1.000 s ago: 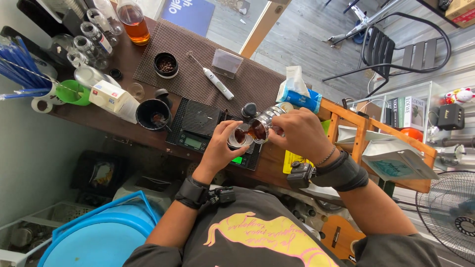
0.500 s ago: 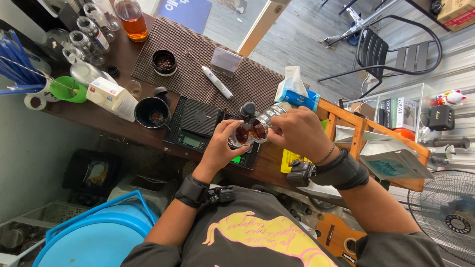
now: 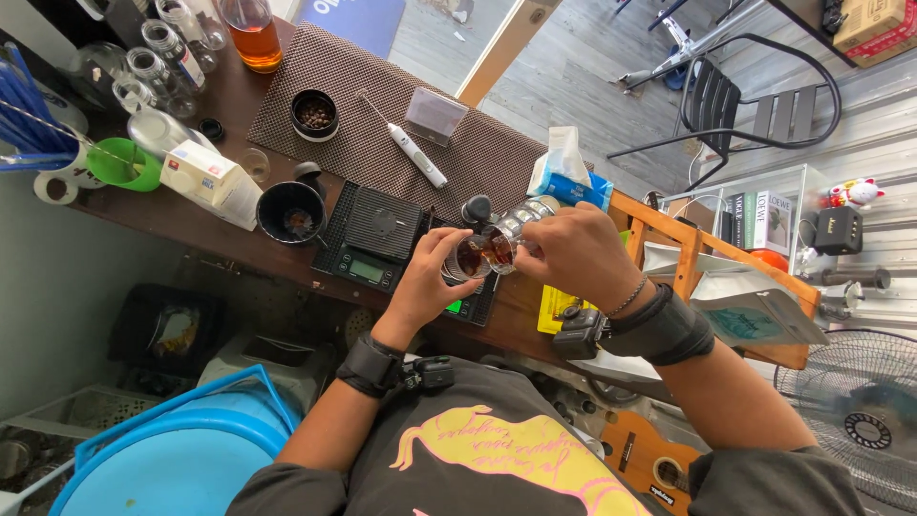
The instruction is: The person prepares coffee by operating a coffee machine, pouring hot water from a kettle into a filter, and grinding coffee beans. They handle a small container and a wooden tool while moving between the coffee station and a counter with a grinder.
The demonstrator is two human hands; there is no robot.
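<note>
Both hands stay centre frame; left hand (image 3: 427, 277) grips small glass (image 3: 465, 260), right hand (image 3: 571, 250) tilts metal cup (image 3: 513, 229); overtilting risks spillage onto scale (image 3: 368, 236).

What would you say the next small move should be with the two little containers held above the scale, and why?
Probably keep tipping a little. The right hand holds a silvery ribbed container tilted mouth-down to the small glass cup in the left hand. Both show dark brown contents, so the transfer looks unfinished.

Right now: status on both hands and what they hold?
Left hand holds a small glass cup. Right hand tilts a silver container into it, rims meeting. Digital scale beside, nothing obstructing.
</note>
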